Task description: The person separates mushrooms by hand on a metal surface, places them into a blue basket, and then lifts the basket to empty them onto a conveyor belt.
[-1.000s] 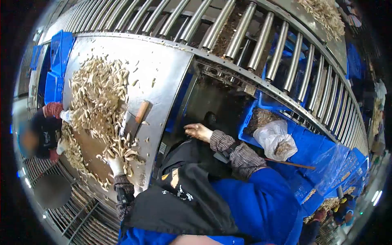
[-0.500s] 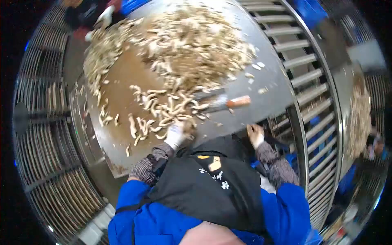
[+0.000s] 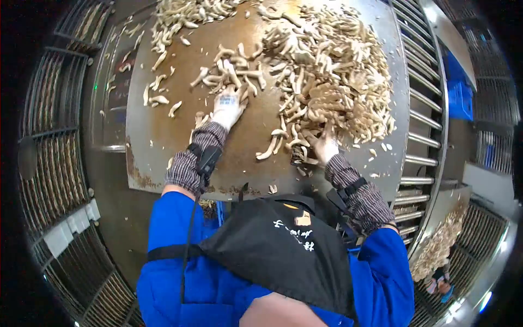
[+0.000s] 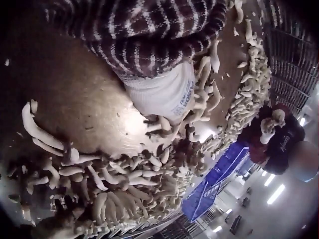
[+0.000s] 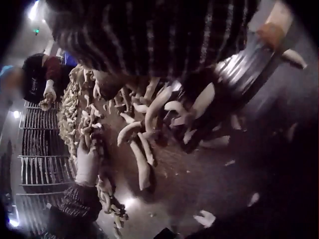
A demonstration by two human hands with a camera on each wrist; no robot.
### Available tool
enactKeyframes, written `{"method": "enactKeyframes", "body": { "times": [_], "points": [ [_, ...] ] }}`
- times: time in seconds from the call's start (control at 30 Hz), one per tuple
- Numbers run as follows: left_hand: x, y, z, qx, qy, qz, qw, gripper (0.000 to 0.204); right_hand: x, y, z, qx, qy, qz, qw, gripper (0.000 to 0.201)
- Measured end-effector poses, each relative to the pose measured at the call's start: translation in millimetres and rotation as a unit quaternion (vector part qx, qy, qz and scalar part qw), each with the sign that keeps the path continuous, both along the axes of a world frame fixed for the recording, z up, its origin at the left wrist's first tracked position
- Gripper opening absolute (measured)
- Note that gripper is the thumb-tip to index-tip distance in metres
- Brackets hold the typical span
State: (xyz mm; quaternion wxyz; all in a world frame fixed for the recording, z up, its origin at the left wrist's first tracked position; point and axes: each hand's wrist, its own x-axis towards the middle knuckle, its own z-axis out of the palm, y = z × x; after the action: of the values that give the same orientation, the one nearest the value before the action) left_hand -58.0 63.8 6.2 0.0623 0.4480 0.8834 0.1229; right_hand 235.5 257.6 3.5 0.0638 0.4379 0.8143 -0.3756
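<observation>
Pale, curved mushrooms (image 3: 348, 65) lie heaped on a metal table (image 3: 158, 117). My left hand (image 3: 227, 108), in a white glove, reaches over a smaller bunch of mushrooms (image 3: 231, 68) left of the heap. The right wrist view shows its fingers extended over them. At the heap's near edge, my right hand (image 3: 326, 148) has its fingers spread against a brownish clump of mushrooms (image 3: 329, 101); its fingertips are partly hidden. A shiny metal blade (image 5: 244, 64) with an orange-brown handle (image 5: 271, 35) lies close by my right wrist.
Metal rollers (image 3: 422, 109) run along the table's right side. More mushrooms (image 3: 188, 16) lie toward the far left. Racks (image 3: 52, 103) stand at the left. Across the table, another person (image 4: 274, 134) stands near a blue crate (image 4: 214, 181).
The head view has swung round to face the table. My right hand has moved from near my lap onto the heap's near edge. My left hand now reaches farther forward over a bunch of mushrooms.
</observation>
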Motion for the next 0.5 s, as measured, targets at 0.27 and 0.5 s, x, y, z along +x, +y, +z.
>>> {"method": "enactKeyframes", "body": {
  "times": [0.27, 0.5],
  "points": [
    [51.1, 112.5, 9.2, 0.129, -0.094, -0.017, 0.987, 0.054, -19.9, 20.4, -42.7, -0.133, 0.323, -0.172, 0.921, 0.049],
    [66.6, 148.3, 1.3, -0.042, -0.143, 0.057, 0.987, 0.071, 16.8, 4.1, 6.0, -0.191, 0.290, -0.290, 0.892, 0.039]
  ]
}}
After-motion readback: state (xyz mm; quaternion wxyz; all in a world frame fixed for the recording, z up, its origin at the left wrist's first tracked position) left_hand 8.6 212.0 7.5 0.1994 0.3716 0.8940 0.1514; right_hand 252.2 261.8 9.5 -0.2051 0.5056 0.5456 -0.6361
